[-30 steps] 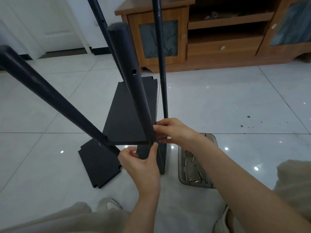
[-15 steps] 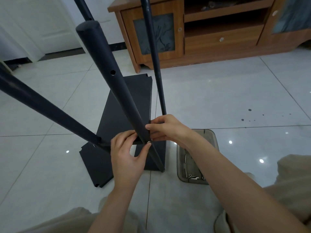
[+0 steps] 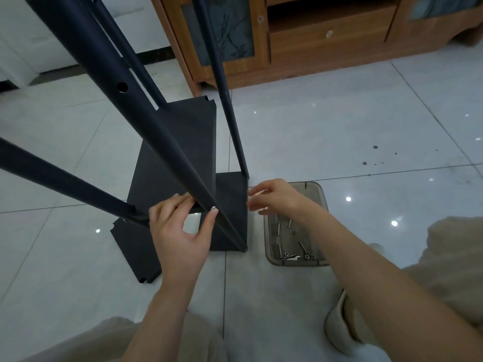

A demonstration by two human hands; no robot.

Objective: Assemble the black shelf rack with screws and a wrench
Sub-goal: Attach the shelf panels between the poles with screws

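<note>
While the black shelf rack [image 3: 231, 197] stands on the tiled floor [image 3: 326, 121], only the left grip [image 3: 183, 231] holds it.
The left grip pinches the near pole [image 3: 146, 121] where a shelf board [image 3: 167, 163] meets it, with the thumb tip beside a silver screw head [image 3: 213, 207]. The right grip [image 3: 277, 199] hovers apart from the rack, above a grey tray [image 3: 295, 262] of screws [image 3: 303, 248]. Its fingers are loose and blurred, with nothing visible in them.

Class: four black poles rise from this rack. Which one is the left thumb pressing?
The nearest pole, slanting from top left to the near right corner: the left hand pinches it, thumb on its right side. The thumb touches no other.
</note>
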